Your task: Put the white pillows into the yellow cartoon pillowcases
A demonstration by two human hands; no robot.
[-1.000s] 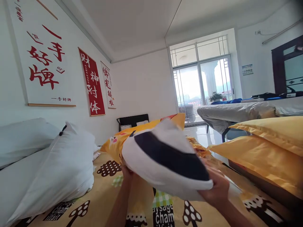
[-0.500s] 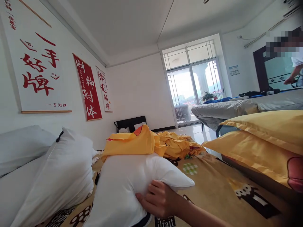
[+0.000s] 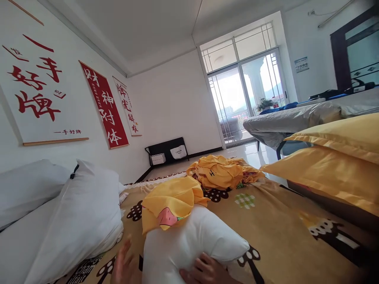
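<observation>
A white pillow [image 3: 180, 252] lies before me on the bed, its far end inside a yellow pillowcase [image 3: 173, 199] with a pink fruit print. My right hand [image 3: 209, 271] grips the pillow's near right part, fingers curled into the fabric. To the left of the pillow is my left hand [image 3: 126, 262], slightly blurred, with its fingers stretched upward and nothing visible in it. It appears apart from the pillow. The lower parts of both hands are cut off by the frame's bottom edge.
White pillows [image 3: 79, 213] are piled at left. Crumpled yellow cloth [image 3: 219, 173] lies beyond the pillowcase on the brown patterned bedsheet [image 3: 278, 225]. Stacked yellow pillows [image 3: 331, 173] stand at right, with a grey-covered table [image 3: 284, 122] behind them.
My left hand has come into view at the lower left. The pillowcase has dropped lower, its print now facing me. My right hand still grips the pillow; the person at right is out of view.
</observation>
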